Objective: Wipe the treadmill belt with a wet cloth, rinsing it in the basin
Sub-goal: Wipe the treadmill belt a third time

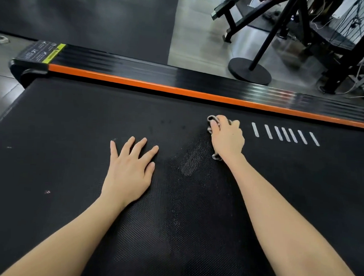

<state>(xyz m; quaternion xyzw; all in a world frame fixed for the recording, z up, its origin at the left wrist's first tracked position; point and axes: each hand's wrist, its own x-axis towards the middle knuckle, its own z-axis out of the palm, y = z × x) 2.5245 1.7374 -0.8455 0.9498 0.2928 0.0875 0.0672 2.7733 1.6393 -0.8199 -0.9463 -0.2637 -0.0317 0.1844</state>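
Nearest me I saw the left hand spread flat on the belt, then further out the right hand curled around the cloth, hiding all but its grey edges, near the white stripes and short of the blurred orange rail.

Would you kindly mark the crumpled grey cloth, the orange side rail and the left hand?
crumpled grey cloth [211, 118]: head view, exposed far edge.
orange side rail [158, 87]: head view, mid-length.
left hand [129, 171]: head view, back of hand.
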